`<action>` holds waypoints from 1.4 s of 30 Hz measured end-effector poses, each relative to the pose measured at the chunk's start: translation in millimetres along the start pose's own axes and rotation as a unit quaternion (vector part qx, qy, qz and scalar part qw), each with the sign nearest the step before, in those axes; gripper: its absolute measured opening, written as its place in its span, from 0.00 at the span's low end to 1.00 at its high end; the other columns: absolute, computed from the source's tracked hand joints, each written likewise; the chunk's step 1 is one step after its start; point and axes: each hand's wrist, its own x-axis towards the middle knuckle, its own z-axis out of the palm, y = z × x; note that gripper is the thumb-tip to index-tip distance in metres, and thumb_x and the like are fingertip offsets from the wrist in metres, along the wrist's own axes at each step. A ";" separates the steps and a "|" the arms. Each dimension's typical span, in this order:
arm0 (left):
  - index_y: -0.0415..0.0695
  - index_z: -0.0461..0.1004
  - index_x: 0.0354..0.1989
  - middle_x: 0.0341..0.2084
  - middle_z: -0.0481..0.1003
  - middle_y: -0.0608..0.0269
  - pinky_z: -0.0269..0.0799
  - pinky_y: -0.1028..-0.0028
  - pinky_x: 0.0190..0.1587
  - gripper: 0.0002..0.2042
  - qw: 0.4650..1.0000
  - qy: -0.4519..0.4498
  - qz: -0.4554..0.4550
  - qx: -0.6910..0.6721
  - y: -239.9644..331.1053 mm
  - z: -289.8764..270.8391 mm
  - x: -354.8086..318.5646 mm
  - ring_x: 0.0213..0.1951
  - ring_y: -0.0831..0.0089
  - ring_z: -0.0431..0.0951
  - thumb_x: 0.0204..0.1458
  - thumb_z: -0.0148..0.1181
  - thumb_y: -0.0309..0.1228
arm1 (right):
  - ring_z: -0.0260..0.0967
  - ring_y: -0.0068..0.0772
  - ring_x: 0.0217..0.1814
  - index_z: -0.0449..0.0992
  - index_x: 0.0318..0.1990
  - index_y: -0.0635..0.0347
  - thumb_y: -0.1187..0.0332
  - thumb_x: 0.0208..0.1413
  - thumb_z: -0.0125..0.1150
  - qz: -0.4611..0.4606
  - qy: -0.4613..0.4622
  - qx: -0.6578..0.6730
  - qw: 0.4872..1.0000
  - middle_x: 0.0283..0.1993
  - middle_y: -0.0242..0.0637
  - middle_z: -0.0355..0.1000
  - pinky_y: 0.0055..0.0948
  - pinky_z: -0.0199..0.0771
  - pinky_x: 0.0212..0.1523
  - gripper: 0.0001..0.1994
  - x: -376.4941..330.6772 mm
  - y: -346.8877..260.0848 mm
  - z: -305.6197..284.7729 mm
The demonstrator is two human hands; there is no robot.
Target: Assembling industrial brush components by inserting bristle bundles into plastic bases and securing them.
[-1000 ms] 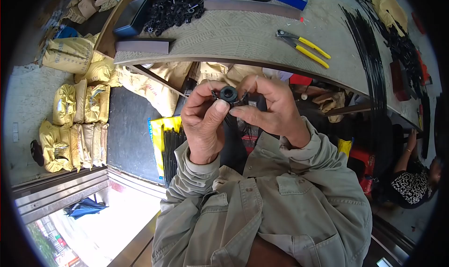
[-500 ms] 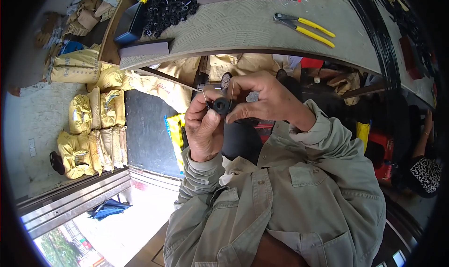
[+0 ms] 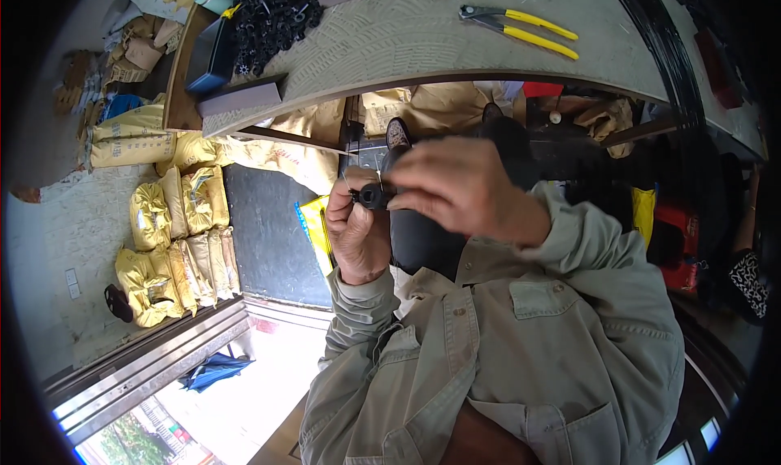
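Between the thumb and fingers of my left hand (image 3: 360, 235) is a small black ring-shaped part (image 3: 373, 195) with a round hole facing up. Thin, light wire-like strands stand out from it on both sides. My right hand (image 3: 455, 184) is at the part's right side, its thumb tip close to or touching it. Motion blurs its fingers, so what they hold cannot be made out. Both hands are in front of my body, below the near edge of the workbench (image 3: 390, 58).
Yellow-handled pliers (image 3: 521, 30) lie on the workbench. Many small black parts (image 3: 272, 17) are heaped at its left, beside a dark blue box (image 3: 211, 54). Long black strands (image 3: 663, 50) hang over its right side. Filled sacks (image 3: 175, 253) are stacked at left. Another person's arm (image 3: 744, 221) shows far right.
My right hand has turned over the part, and its fingers are now smeared by motion. My left hand keeps hold of the part. The whole view has tilted slightly.
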 end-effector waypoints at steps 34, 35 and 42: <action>0.38 0.71 0.32 0.29 0.74 0.60 0.45 0.55 0.60 0.15 0.919 -0.095 0.107 0.368 29.0 -7.5 -9.6 0.37 0.67 0.72 0.39 0.65 0.34 | 0.71 0.37 0.35 0.74 0.38 0.65 0.83 0.39 0.59 0.006 -0.015 0.188 0.982 0.36 0.42 0.71 0.28 0.71 0.33 0.14 -41.6 13.6 39.0; 0.38 0.71 0.32 0.29 0.74 0.60 0.45 0.55 0.60 0.15 0.920 -0.093 0.108 0.364 28.0 -9.4 -6.6 0.37 0.67 0.72 0.39 0.65 0.34 | 0.72 0.37 0.36 0.74 0.38 0.64 0.82 0.40 0.59 0.012 -0.027 0.192 0.981 0.37 0.41 0.72 0.28 0.72 0.33 0.14 -42.6 14.8 37.2; 0.39 0.70 0.32 0.26 0.71 0.63 0.54 0.57 0.55 0.16 0.904 -0.176 0.180 0.344 13.6 -12.4 10.1 0.31 0.71 0.70 0.42 0.64 0.39 | 0.68 0.39 0.45 0.74 0.38 0.64 0.83 0.40 0.57 0.035 -0.236 0.168 0.957 0.43 0.42 0.70 0.31 0.68 0.44 0.14 -10.3 36.7 -17.5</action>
